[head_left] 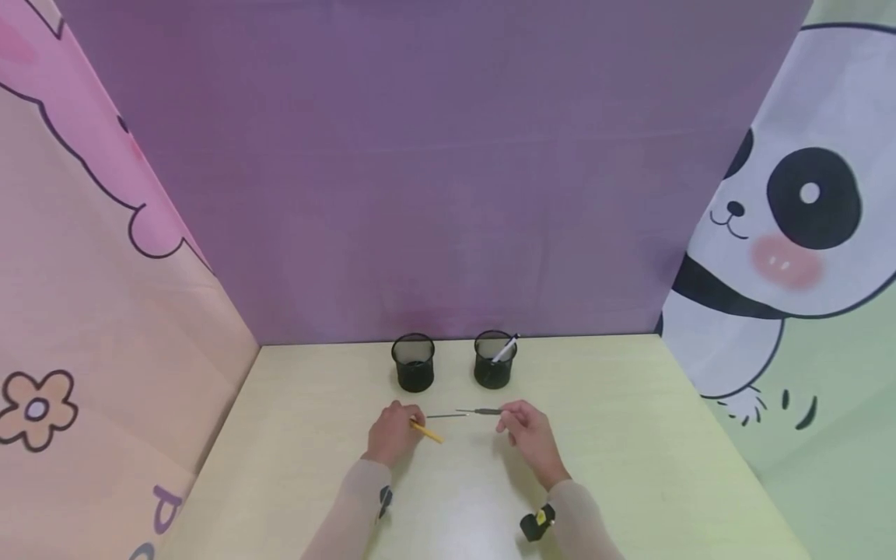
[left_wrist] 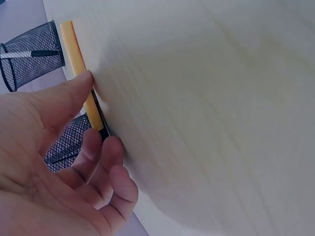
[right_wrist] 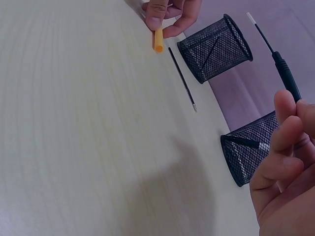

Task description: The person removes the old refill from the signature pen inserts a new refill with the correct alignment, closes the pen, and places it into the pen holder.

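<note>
My left hand (head_left: 395,435) pinches a yellow pen barrel (head_left: 428,432) between thumb and fingers, low over the table. In the right wrist view the barrel (right_wrist: 158,44) shows a round end pointing away from the hand; in the left wrist view its other end is black, partly behind my fingertips. A thin dark pen refill (right_wrist: 182,78) with a metallic tip lies beside that hand. My right hand (head_left: 532,435) pinches a black, ribbed pen grip (right_wrist: 286,73), from which a thin dark rod with a pale end sticks out towards the left.
Two black mesh pen cups stand at the table's back edge. The left cup (head_left: 415,375) is behind my left hand; the right cup (head_left: 493,373) holds a white and black pen (head_left: 505,348). A purple cloth (head_left: 448,194) hangs behind the pale wooden table (head_left: 308,404).
</note>
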A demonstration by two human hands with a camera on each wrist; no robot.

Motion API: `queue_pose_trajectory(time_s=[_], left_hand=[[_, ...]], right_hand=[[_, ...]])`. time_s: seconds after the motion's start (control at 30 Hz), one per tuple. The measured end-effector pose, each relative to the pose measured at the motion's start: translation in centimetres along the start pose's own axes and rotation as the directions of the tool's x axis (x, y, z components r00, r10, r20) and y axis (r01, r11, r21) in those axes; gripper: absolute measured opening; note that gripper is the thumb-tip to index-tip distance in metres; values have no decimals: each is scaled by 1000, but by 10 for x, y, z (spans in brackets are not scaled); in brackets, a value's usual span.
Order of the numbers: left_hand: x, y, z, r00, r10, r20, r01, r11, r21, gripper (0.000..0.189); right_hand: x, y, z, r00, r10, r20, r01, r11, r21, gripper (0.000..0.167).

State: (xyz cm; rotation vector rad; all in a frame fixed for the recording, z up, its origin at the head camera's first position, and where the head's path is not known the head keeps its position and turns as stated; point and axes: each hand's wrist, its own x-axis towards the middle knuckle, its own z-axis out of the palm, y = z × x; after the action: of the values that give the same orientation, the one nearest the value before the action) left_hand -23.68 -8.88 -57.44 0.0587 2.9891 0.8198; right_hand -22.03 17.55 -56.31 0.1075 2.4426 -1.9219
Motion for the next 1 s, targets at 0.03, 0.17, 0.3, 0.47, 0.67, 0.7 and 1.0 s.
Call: queue_pose_trajectory(time_s=[0.03,0.17,0.3,0.47,0.67,0.7,1.0], left_hand=[[0,0,0,1000,4,2,-4,1000,6,12],[0,-1,2,1000,15,-1,-15,999,36,9],[-1,-1,1,1000,19,-3,-18,998,55,7],[-2,-1,2,999,37,-34,-36,998,50,7],[-4,2,-2,992,99,-82,-97,995,30,4],[-5,3,-5,989,111,-94,-109,994,25,4],[-7,8,-17,982,139,-124,-136,990,34,4]], right_hand=[[0,0,0,1000,3,0,-3,1000,2,11],[2,1,0,1000,11,3,-11,1000,7,11],[3,2,-1,1000,6,1,-6,1000,-3,12],[3,4,-5,1000,5,5,-5,1000,-14,16],[2,7,-9,999,33,1,-33,999,-16,17],[3,7,-9,1000,31,-2,-31,999,-17,17],[5,0,-9,1000,20,8,-20,999,-36,13]])
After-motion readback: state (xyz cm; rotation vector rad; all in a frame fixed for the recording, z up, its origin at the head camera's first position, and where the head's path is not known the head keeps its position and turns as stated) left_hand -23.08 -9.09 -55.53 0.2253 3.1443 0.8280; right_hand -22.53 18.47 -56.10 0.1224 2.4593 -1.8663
